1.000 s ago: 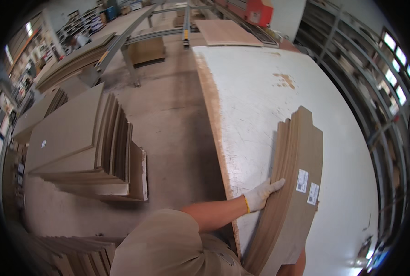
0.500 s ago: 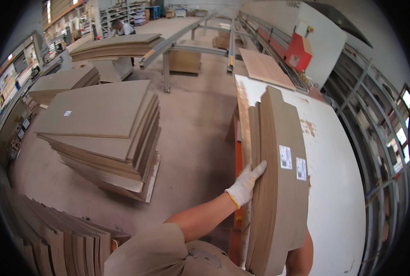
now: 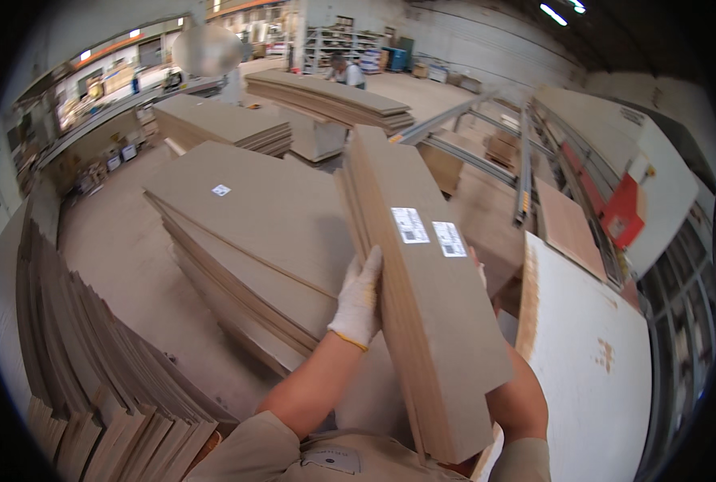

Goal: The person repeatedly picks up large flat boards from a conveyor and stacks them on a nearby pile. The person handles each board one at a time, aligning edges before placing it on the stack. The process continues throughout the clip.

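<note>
A bundle of long, narrow brown boards (image 3: 438, 309) is lifted in front of me, tilted, with two white labels on its top face. My left hand (image 3: 360, 299), in a white glove with a yellow cuff edge, presses along the bundle's left side, closed on it. On the far side, my right hand (image 3: 479, 267) grips the opposite edge; only a bit of the glove shows and the boards cover the rest. Just beyond the bundle's left side lies a stack of wide brown panels (image 3: 253, 201) with one small label.
To the right is a white table (image 3: 591, 353) with a worn edge, beside a machine with a red box (image 3: 623, 213). Upright boards (image 3: 93, 345) lean at the lower left. More panel stacks (image 3: 213, 124), metal rails (image 3: 446, 116) and another person (image 3: 347, 72) are farther off.
The bundle has come up off the white table and swung left toward the panel stack, both hands moving with it. My view has turned left.
</note>
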### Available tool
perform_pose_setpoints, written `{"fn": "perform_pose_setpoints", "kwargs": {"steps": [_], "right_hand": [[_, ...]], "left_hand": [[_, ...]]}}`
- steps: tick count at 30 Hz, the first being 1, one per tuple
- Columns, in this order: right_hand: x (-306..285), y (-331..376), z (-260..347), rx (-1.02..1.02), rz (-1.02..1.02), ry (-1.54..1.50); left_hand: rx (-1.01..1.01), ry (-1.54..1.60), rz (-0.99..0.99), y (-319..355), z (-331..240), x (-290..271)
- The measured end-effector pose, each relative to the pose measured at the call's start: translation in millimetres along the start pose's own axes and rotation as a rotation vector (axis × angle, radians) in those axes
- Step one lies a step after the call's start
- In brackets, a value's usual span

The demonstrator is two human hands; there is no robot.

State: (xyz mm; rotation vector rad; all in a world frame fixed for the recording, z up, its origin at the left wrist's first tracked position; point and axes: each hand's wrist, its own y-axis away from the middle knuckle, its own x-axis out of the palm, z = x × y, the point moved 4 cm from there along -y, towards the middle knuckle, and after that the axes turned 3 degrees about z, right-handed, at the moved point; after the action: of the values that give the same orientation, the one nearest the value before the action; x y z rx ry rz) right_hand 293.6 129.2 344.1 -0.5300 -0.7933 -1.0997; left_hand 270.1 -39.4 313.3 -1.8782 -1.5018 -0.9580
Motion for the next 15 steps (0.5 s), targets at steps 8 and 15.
{"fn": "perform_pose_setpoints", "kwargs": {"steps": [8, 15], "right_hand": [[-33.6, -236.0, -83.6, 0.448, 0.263, -0.139], [10.2, -330.4, -112.9, 0.622, 0.334, 0.048]], "left_hand": [[0.26, 0.01, -0.437, -59.9, -96.0, -118.0], [0.455, 0.026, -0.579, -98.5, -139.4, -176.2]]}}
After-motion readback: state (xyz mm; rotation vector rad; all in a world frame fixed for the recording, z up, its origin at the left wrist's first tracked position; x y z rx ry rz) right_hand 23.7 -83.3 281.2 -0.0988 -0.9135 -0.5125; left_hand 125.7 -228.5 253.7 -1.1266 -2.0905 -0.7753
